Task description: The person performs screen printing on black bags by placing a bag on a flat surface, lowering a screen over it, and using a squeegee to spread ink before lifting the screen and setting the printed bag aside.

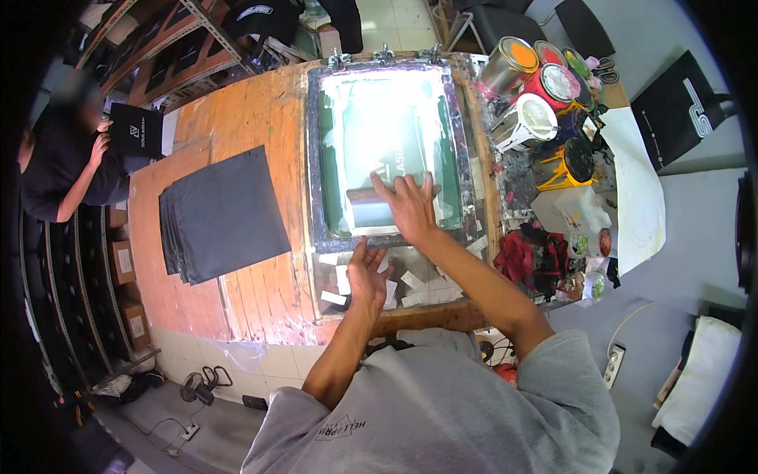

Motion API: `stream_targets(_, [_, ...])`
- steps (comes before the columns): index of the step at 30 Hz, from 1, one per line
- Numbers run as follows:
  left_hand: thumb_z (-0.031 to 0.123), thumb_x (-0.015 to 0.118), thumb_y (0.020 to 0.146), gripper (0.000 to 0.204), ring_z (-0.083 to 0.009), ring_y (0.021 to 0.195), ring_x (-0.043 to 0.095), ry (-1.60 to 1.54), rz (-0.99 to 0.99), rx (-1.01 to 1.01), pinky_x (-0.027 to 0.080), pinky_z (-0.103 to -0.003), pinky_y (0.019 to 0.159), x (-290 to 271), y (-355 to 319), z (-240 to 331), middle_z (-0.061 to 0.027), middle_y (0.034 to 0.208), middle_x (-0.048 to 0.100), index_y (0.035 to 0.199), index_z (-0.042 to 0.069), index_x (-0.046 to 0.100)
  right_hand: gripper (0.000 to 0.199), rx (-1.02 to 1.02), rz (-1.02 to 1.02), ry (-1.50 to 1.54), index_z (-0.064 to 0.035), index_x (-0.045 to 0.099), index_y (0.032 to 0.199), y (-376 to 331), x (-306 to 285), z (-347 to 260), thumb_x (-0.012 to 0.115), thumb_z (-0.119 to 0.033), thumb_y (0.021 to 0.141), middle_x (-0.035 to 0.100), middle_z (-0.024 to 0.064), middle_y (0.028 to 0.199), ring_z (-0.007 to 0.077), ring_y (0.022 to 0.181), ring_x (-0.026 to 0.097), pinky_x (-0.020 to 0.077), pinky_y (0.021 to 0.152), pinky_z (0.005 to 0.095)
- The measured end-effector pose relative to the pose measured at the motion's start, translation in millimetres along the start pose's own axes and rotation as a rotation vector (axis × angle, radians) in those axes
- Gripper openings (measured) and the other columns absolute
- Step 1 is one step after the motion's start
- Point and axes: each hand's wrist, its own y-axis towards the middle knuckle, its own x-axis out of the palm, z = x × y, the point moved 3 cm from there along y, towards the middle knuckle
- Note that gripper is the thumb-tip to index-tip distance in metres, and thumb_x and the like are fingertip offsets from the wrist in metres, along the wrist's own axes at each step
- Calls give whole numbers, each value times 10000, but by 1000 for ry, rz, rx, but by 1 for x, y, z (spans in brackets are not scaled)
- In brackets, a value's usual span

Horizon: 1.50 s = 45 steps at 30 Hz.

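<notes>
A screen-printing frame (316, 158) with a green mesh border and white tape lies on the wooden table, held by clamps (384, 54) at its far edge. My right hand (412, 207) grips a squeegee (367, 195) on the mesh, fingers spread over its bar. Part of the squeegee is hidden under the hand. Pale print shapes show on the mesh just beyond it. At the frame's near edge my left hand (368, 276) has its fingers apart, the tips at or just under the rim; it holds nothing I can see. Black sheets (229, 213) lie stacked to the left.
Paint cans (509, 65), a white tub (525, 122) and a yellow-handled container (564, 164) crowd the right side, with a red and black cloth (530, 257) nearer. A person (67, 158) at far left holds up a printed black piece (136, 130). Shelves stand behind.
</notes>
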Motion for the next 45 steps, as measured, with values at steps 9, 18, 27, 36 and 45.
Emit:
stream_targets(9, [442,725,921,646,-293,1260,426,-31,97,-31,332,-585,1028,-6,10,-2,-127,1266,393,1315,72,370,590,17,97,-127,-210,573,1424,150,40,85,562,43,891,553,67,926,261,982,566,319,1017,615])
stream_targets(18, [363,761,928,440,-250,1122,551,-45,104,7,430,-558,940,-14,9,-5,-65,1106,539,1163,147,458,654,7,89,-109,-208,573,1440,221,57,121,639,36,837,582,87,977,273,992,550,361,835,467])
stream_targets(27, [250,749,951,418,-243,1043,628,-3,62,50,458,-512,999,-8,-8,11,-55,1107,577,1252,91,507,666,-51,110,-236,-251,556,1449,254,82,101,616,31,849,587,75,1035,262,1039,548,372,893,494])
stream_targets(36, [236,775,931,393,-290,994,701,-13,-56,158,425,-524,1061,-5,-9,21,-122,988,671,1122,25,505,763,-41,-214,-73,-244,562,1451,111,-17,44,624,97,771,593,85,995,272,1024,573,365,868,456])
stream_targets(45, [46,664,921,243,-290,988,713,-29,-219,307,533,-453,990,39,-52,66,-144,1002,688,1140,-7,571,611,-28,-67,-3,-169,537,1491,19,-131,-53,703,-267,911,508,75,926,263,917,500,335,831,467])
